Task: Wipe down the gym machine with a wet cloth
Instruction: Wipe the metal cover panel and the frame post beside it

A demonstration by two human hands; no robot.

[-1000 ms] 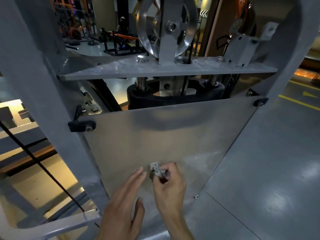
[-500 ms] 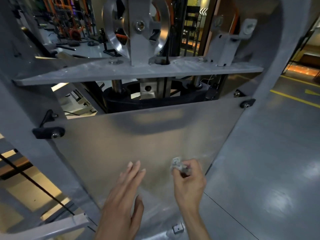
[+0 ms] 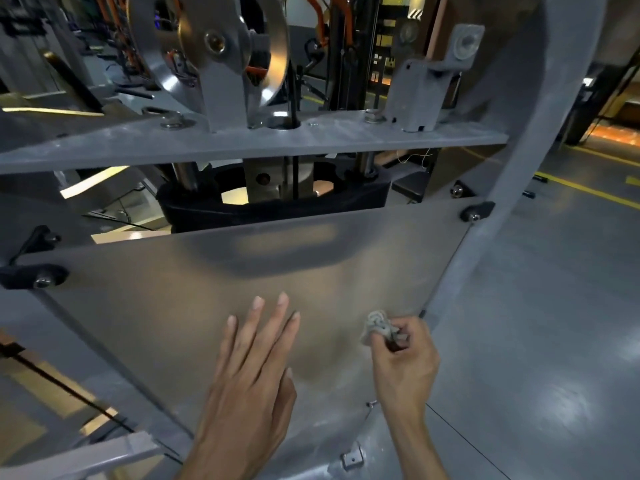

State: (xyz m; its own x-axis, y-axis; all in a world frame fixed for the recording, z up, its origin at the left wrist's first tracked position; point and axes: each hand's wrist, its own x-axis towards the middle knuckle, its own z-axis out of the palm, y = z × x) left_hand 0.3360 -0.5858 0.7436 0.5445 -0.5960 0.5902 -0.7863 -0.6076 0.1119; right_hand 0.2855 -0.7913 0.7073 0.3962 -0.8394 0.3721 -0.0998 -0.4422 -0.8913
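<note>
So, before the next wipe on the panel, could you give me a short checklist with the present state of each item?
1. Cloth is gripped by the right hand: ok.
2. Cloth touches the panel: cannot tell.
3. Left hand is flat, fingers straight, holding nothing: ok.
4. Cloth is near the panel's right edge, with unwiped space to its left: ok.
5. Cloth is wet: cannot tell.
6. Hands are below the pulley wheel: ok.

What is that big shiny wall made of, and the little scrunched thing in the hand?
The panel looks like brushed metal, maybe aluminium or steel: dull grey sheen, blurry reflections, bolted corners. The wad gripped by the right hand looks like soft grey cloth, crumpled in folds; whether it is wet does not show.
</note>
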